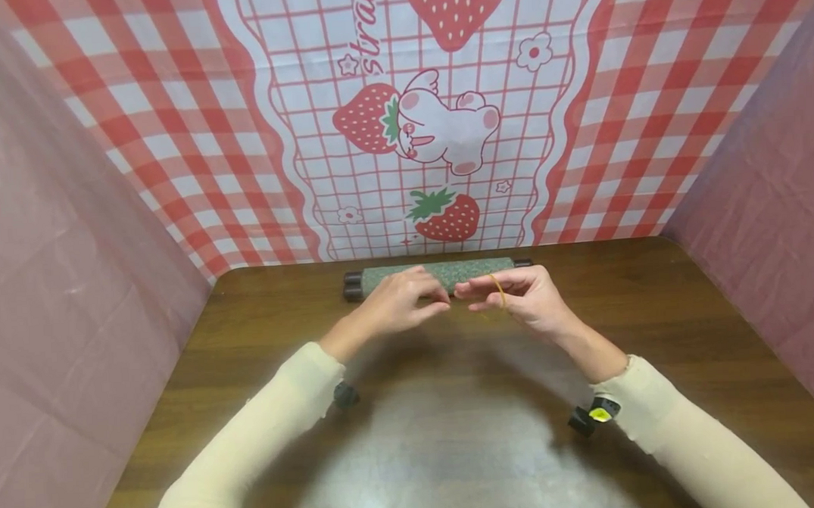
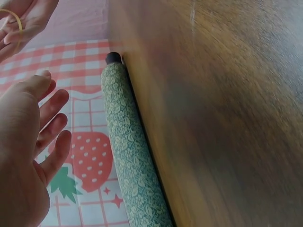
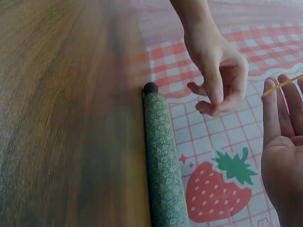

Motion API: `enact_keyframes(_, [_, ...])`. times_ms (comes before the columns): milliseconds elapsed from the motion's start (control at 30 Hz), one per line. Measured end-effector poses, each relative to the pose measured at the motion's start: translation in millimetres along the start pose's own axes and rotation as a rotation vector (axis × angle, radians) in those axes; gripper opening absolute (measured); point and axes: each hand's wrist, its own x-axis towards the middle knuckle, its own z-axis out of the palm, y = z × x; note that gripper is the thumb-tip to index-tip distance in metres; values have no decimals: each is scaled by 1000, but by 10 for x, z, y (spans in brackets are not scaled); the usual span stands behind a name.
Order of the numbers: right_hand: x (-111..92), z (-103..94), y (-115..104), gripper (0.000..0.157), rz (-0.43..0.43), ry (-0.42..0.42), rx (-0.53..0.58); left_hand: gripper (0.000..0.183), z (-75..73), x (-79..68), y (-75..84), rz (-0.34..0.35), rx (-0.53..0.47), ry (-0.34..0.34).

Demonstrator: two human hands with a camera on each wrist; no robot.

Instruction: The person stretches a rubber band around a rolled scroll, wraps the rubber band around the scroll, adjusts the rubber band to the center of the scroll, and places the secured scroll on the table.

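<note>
A yellow rubber band (image 1: 500,291) is looped around the extended fingers of my right hand (image 1: 533,303). The right wrist view shows the rubber band (image 3: 283,86) stretched across those upright fingers. My left hand (image 1: 404,301) is just left of the right fingertips, its fingers loosely bent and holding nothing. Behind both hands lies a rolled scroll (image 1: 472,269) with a green leafy-patterned cover and dark knobs at its ends. The left hand hides part of it in the head view. In the left wrist view the scroll (image 2: 128,146) lies beyond the left fingers.
The scroll lies along the back edge of a brown wooden table (image 1: 415,435). Behind it hangs a red-and-white checked cloth (image 1: 240,178) with strawberry prints. Pink curtains (image 1: 61,299) stand on both sides.
</note>
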Motion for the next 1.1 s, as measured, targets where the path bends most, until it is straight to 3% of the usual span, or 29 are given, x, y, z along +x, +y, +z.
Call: enact_keyframes(1100, [-197,-282,-114,25,22,75,-53,9,-238,-456,-242,-23,71,92])
